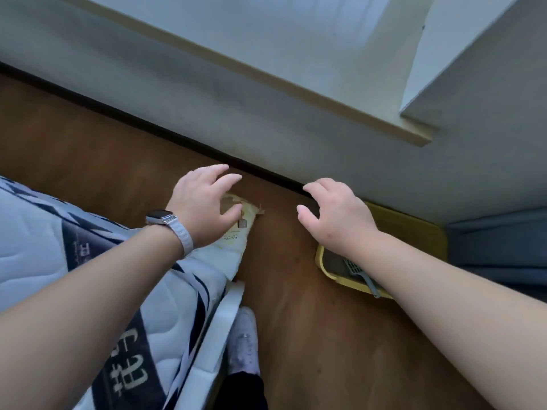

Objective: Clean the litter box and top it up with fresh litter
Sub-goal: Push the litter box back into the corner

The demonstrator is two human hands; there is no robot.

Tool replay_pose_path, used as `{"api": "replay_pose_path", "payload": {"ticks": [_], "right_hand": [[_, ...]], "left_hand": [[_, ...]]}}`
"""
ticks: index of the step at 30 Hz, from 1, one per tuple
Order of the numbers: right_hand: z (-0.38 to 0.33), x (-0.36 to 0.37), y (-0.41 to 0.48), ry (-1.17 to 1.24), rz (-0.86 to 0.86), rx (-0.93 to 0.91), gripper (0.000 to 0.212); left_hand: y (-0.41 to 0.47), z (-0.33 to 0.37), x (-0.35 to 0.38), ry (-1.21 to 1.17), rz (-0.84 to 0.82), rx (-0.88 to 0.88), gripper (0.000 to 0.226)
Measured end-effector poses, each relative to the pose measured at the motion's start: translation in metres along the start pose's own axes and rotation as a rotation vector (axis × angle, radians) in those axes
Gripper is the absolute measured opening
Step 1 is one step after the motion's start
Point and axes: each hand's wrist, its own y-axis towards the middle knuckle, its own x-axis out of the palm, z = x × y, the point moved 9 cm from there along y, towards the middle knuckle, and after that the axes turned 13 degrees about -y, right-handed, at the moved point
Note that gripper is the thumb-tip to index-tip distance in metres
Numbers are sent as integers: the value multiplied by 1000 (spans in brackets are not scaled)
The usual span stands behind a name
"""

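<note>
Litter box (pixel 414 232), yellow rim, sits on the wooden floor (pixel 296 335) at right, against the grey wall (pixel 266 113), partly hidden under the right forearm. Grey scoop (pixel 359 272) lies in its near corner, handle resting over the rim. Contents of the box mostly hidden, cannot tell the litter level. Pale yellow-white litter bag (pixel 233 241), torn open at the top, stands on the floor at left, just beside the mattress (pixel 44 247) edge, well apart from the box with bare floor between. Left hand (pixel 201 205) hovers over the bag's open top, fingers (pixel 231 180) spread and released, thumb close to the torn edge; cannot tell whether it touches the bag. White-strapped watch (pixel 171 229) on the left wrist. Right hand (pixel 334 214) is in the air over the far corner of the box near the dark skirting, fingers loosely curled, grasping nothing. Quilted mattress with dark printed band fills lower left, white bed frame (pixel 219 335) rail beside it. Foot in a grey slipper (pixel 244 341) on the floor next to the rail. Blue-grey fabric (pixel 497 250) at far right behind the box.
</note>
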Motion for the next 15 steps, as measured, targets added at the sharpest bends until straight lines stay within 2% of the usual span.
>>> {"api": "replay_pose_path", "payload": {"ticks": [6, 15], "right_hand": [[39, -18, -103, -12, 30, -3, 46], [113, -38, -266, 2, 37, 28, 48]], "left_hand": [[-72, 83, 26, 47, -1, -7, 57], [-177, 228, 73, 59, 16, 50, 64]]}}
